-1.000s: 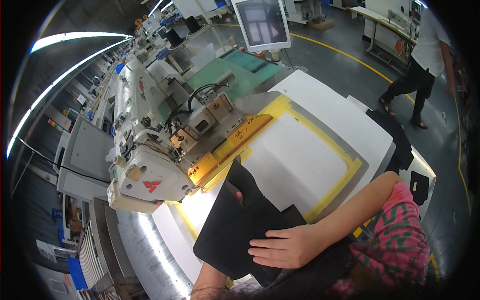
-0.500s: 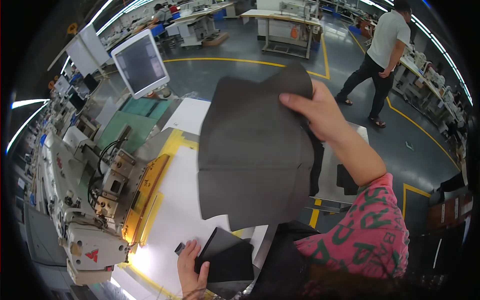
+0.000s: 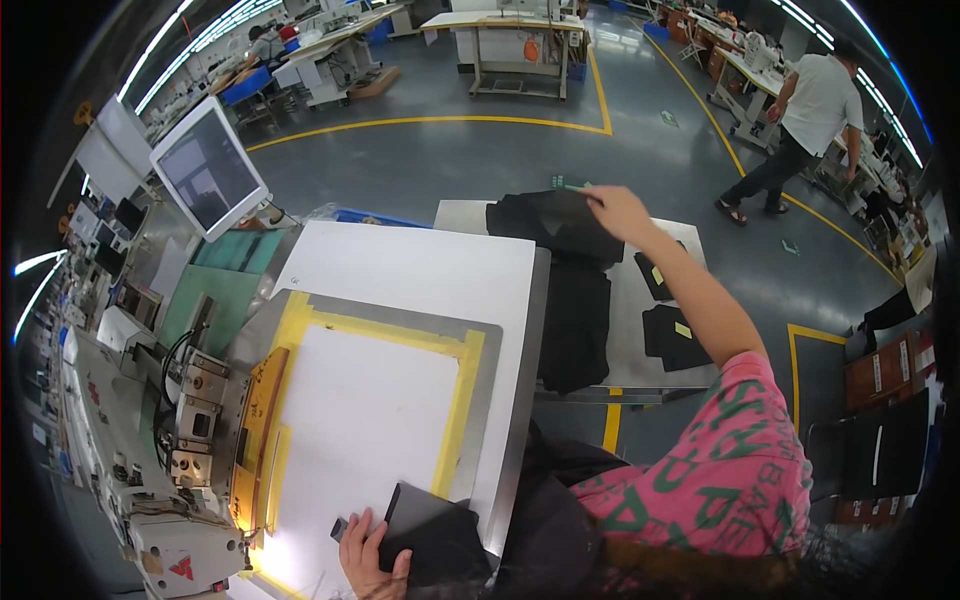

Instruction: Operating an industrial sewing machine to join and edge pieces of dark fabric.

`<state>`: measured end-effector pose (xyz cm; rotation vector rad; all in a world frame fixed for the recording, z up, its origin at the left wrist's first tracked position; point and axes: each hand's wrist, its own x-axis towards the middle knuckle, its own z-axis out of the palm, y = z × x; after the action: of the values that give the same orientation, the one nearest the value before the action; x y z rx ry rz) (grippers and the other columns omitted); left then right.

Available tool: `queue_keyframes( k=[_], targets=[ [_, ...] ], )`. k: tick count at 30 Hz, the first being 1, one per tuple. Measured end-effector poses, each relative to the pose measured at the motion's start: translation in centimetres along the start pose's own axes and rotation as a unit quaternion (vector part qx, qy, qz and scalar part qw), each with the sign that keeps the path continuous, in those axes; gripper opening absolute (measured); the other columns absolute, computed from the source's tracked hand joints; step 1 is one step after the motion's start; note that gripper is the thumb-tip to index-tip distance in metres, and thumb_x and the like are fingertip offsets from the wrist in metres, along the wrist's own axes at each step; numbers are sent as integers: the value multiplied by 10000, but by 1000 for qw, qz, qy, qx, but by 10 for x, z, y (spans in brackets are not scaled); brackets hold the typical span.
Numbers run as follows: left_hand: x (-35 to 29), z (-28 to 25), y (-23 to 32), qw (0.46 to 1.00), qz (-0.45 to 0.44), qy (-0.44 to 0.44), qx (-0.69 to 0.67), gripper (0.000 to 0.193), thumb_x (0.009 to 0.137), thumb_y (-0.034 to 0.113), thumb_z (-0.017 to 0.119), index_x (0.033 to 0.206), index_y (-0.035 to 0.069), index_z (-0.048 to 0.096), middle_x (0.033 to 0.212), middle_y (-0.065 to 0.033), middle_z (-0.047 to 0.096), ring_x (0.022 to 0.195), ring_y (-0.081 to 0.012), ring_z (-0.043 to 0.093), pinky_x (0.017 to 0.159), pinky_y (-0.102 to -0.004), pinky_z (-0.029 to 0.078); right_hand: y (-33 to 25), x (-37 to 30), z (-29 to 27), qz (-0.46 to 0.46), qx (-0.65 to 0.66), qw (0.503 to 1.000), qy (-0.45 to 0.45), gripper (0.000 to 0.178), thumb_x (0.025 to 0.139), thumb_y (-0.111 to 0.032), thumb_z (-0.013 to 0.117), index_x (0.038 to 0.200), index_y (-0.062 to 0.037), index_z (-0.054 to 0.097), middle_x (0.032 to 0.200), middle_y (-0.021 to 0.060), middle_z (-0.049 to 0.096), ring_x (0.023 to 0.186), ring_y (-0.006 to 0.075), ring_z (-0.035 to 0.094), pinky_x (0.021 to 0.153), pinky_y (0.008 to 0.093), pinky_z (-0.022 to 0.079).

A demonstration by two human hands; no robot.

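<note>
The left hand [image 3: 375, 562] rests at the left edge of a folded black fabric piece [image 3: 445, 545] on the white work surface [image 3: 350, 410] beside the sewing machine [image 3: 190, 555] (whether it grips the cloth cannot be told). The right hand [image 3: 618, 212] is at the far edge of dark fabric [image 3: 555, 222] on the metal desk [image 3: 628, 325]; whether those fingers pinch it is unclear too.

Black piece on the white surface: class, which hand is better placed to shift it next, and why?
Probably the left hand: it rests at the edge of the black piece. The right hand is stretched out to the dark pieces on the side table.
</note>
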<state>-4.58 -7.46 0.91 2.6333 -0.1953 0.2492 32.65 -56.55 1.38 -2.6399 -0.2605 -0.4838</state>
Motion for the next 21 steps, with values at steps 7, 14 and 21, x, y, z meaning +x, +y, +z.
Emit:
queue_keyframes(
  k=[7, 14, 21],
  targets=[
    [4, 2, 4, 1000, 5, -6, -1, 485, 888, 402, 605, 1170, 9, 578, 1346, -156, 499, 1302, -368, 398, 1079, -499, 316, 6, -154, 124, -86, -13, 985, -149, 378, 784, 3, 519, 1143, -53, 623, 1145, 147, 640, 1090, 316, 590, 953, 402, 450],
    [3, -13, 16, 999, -33, -1, 1, 420, 820, 269, 685, 1167, 50, 595, 1336, -133, 517, 1278, -361, 434, 1069, -477, 325, -22, -176, 125, -45, 3, 943, -329, 403, 876, -400, 602, 1093, -68, 674, 1085, 140, 663, 1029, 336, 607, 902, 410, 473],
    [10, -17, 27, 998, -46, -20, 47, 449, 767, 304, 742, 1148, 109, 608, 1336, -74, 526, 1266, -302, 468, 1044, -461, 373, -98, -48, 34, -49, 358, 925, 120, 377, 1011, -260, 409, 921, 36, 625, 866, 110, 629, 841, 173, 598, 814, 305, 462]
  ],
)
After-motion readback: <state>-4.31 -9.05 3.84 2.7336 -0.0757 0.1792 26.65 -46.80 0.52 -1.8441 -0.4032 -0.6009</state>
